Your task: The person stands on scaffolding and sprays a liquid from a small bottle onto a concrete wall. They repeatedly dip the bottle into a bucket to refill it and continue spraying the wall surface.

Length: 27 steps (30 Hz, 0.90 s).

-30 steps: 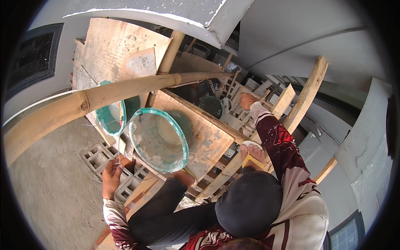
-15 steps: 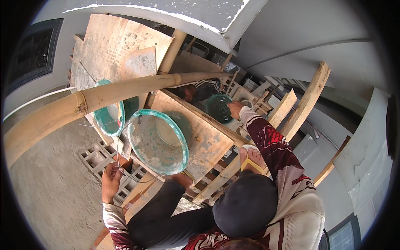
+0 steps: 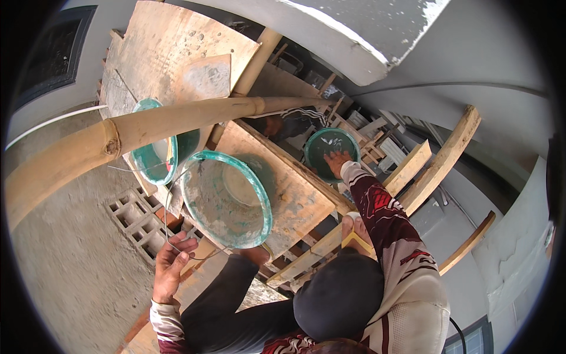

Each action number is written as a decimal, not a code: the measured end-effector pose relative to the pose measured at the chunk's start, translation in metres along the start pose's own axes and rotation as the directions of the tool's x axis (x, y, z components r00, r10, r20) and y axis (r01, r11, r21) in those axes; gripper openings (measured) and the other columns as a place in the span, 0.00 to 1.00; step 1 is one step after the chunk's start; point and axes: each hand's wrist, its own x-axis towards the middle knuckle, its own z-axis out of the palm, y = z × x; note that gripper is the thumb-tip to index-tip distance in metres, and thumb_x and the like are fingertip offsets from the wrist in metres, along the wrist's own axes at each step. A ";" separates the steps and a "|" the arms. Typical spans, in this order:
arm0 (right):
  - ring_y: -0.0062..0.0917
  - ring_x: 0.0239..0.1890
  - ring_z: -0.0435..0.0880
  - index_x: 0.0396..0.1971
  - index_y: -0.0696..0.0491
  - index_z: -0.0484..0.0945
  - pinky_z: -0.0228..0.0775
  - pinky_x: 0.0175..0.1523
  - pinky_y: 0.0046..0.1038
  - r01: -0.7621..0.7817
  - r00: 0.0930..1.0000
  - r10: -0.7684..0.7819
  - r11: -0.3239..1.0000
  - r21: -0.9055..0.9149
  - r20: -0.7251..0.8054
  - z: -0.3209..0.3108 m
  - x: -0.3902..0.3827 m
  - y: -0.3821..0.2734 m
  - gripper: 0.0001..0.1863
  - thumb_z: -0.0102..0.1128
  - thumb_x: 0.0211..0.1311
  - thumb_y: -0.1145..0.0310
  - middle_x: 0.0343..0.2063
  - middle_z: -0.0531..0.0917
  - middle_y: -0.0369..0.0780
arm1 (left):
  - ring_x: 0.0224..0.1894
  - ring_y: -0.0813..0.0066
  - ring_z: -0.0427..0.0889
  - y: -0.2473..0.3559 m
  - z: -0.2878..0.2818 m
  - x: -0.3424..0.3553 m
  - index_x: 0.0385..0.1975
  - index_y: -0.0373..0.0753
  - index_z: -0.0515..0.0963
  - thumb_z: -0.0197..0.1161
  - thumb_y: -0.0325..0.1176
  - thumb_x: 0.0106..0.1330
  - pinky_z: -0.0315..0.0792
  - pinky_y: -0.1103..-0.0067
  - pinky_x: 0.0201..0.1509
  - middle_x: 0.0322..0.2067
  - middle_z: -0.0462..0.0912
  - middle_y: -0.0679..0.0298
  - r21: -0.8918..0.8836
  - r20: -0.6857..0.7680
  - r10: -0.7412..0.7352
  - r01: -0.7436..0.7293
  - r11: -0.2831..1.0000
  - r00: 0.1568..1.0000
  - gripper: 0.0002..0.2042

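In my left hand (image 3: pixel 171 268), loosely curled, is the thin wire handle (image 3: pixel 167 219) of a large green bucket (image 3: pixel 266 206). That bucket tilts on the plywood platform, its inside smeared with grey cement. My right arm reaches down and away. Fingers apart, my right hand (image 3: pixel 337 163) is over the near edge of a lower green bucket (image 3: pixel 331 131); whether it touches the dark, wet-looking contents is unclear. Another green bucket (image 3: pixel 154 171) stands at the left, partly behind a bamboo pole, with something red and yellow at its rim.
A bamboo pole (image 3: pixel 177 118) crosses in front of the upper plywood sheet (image 3: pixel 159 53). Hollow blocks (image 3: pixel 138 221) lie at the left. Timber posts (image 3: pixel 442 159) rise at the right. Below, another person's striped sleeve (image 3: pixel 300 121) shows near the lower bucket. My foot (image 3: pixel 356 230) rests on the timber.
My right hand has gone from closed to spread over the lower bucket, which now appears lighter and fuller in view. My left fingers have loosened around the wire handle. The view has shifted slightly.
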 end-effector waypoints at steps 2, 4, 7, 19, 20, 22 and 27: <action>0.37 0.68 0.59 0.60 0.47 0.68 0.47 0.69 0.46 0.008 0.995 0.000 0.997 -0.078 0.102 0.000 -0.002 0.006 0.23 0.49 0.63 0.65 0.61 0.69 0.43 | 0.51 0.67 0.77 -0.003 0.007 0.003 0.56 0.33 0.67 0.59 0.34 0.67 0.69 0.72 0.56 0.47 0.79 0.55 -0.113 0.023 -0.003 0.005 0.994 1.000 0.21; 0.37 0.65 0.65 0.55 0.48 0.74 0.52 0.67 0.45 0.092 0.948 -0.017 0.970 -0.224 0.318 -0.031 -0.017 -0.006 0.20 0.50 0.62 0.64 0.57 0.74 0.43 | 0.50 0.68 0.78 -0.010 0.016 0.004 0.54 0.33 0.68 0.57 0.35 0.69 0.70 0.72 0.55 0.46 0.80 0.55 -0.243 -0.008 -0.004 0.002 0.970 1.000 0.18; 0.38 0.60 0.72 0.49 0.50 0.78 0.63 0.62 0.41 -0.002 0.947 0.030 0.996 -0.086 0.320 -0.009 -0.005 0.018 0.19 0.53 0.59 0.62 0.52 0.78 0.44 | 0.39 0.69 0.82 -0.011 0.023 0.015 0.40 0.36 0.72 0.56 0.35 0.70 0.73 0.73 0.50 0.36 0.81 0.58 -0.305 -0.058 0.030 -0.046 0.951 0.998 0.09; 0.40 0.57 0.74 0.53 0.54 0.74 0.66 0.61 0.36 -0.121 0.986 0.109 0.988 0.094 0.127 -0.115 -0.090 0.044 0.31 0.60 0.52 0.50 0.52 0.77 0.48 | 0.16 0.86 0.57 0.050 0.065 -0.006 0.24 0.42 0.66 0.58 0.35 0.68 0.53 0.84 0.21 0.14 0.62 0.73 -0.373 0.135 0.183 -0.121 0.920 0.974 0.11; 0.40 0.58 0.73 0.53 0.54 0.74 0.65 0.62 0.36 -0.137 0.989 0.127 0.982 0.126 0.081 -0.116 -0.094 0.052 0.32 0.60 0.51 0.49 0.53 0.77 0.48 | 0.16 0.86 0.57 0.060 0.069 -0.008 0.24 0.42 0.66 0.58 0.34 0.68 0.53 0.84 0.21 0.14 0.62 0.73 -0.365 0.158 0.190 -0.122 0.923 0.969 0.11; 0.41 0.59 0.71 0.55 0.54 0.72 0.64 0.62 0.37 -0.175 0.984 0.180 0.963 0.203 -0.005 -0.112 -0.090 0.069 0.33 0.61 0.52 0.48 0.53 0.76 0.49 | 0.16 0.86 0.57 0.075 0.075 -0.009 0.25 0.42 0.66 0.58 0.33 0.67 0.53 0.85 0.21 0.15 0.63 0.73 -0.388 0.200 0.209 -0.119 0.914 0.957 0.10; 0.43 0.51 0.77 0.43 0.56 0.79 0.68 0.58 0.36 -0.220 0.936 0.317 0.864 0.453 -0.151 -0.145 -0.108 0.100 0.24 0.62 0.51 0.53 0.45 0.80 0.52 | 0.16 0.86 0.58 0.101 0.099 -0.003 0.27 0.42 0.66 0.59 0.35 0.66 0.55 0.86 0.21 0.16 0.61 0.74 -0.369 0.251 0.250 -0.147 0.918 0.935 0.10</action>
